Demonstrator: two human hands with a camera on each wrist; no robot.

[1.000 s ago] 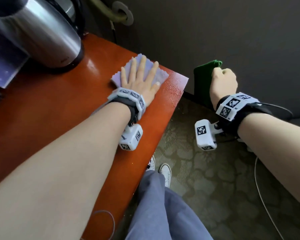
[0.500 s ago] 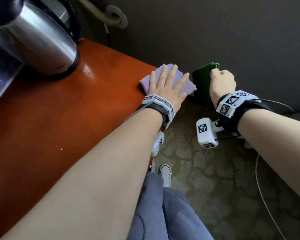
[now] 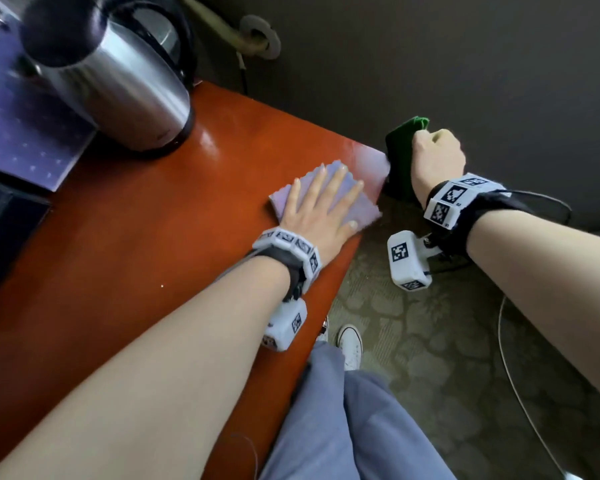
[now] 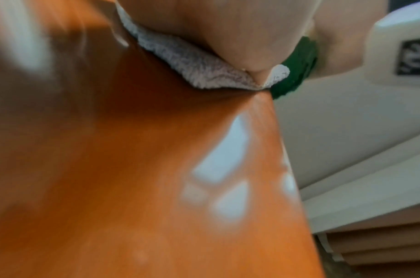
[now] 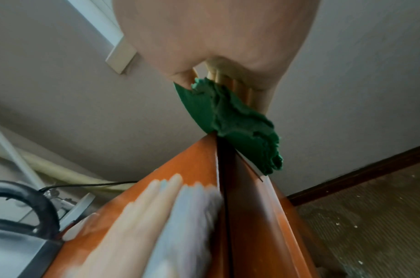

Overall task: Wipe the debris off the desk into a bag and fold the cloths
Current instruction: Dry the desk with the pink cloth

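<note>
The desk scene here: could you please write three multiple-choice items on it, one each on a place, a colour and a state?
1. Where does the kettle stand?
A. On the desk's far left
B. On the floor
C. At the desk's right corner

2. What colour is the cloth under the left hand?
A. Red
B. Pale purple
C. Black

3. How does the right hand hold the green item?
A. Flat on top of it
B. Not touching it
C. Fingers curled round it

Answers: 1 A, it stands on the desk beside the dark board. 2 B, the purple cloth shows between the spread fingers. 3 C, the right wrist view shows it gripped at the desk corner.
</note>
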